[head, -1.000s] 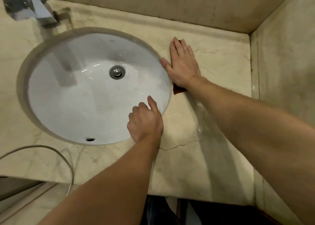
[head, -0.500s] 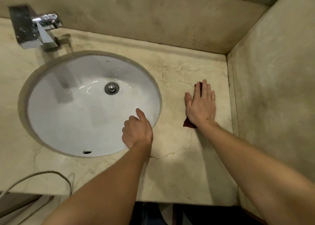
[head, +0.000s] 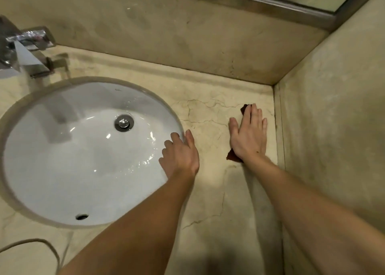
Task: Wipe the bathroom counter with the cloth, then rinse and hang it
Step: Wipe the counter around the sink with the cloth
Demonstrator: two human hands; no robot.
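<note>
My right hand (head: 249,134) lies flat with straight fingers on a dark red cloth (head: 231,156), pressing it onto the beige marble counter (head: 208,202) close to the right wall. Only two corners of the cloth show, one past the fingertips and one by the wrist. My left hand (head: 180,154) rests on the right rim of the white oval sink (head: 62,191), fingers bent over the edge into the basin and thumb on the counter.
A chrome faucet (head: 25,52) stands at the back left of the sink. The drain (head: 124,122) sits in the wet basin. A grey cable (head: 31,243) loops over the counter's front left. Walls close the back and right; a mirror frame (head: 260,3) runs above.
My right hand has slid the cloth from beside the sink rim rightward across the counter to near the right wall. The left hand stayed on the sink rim. The view has tilted upward.
</note>
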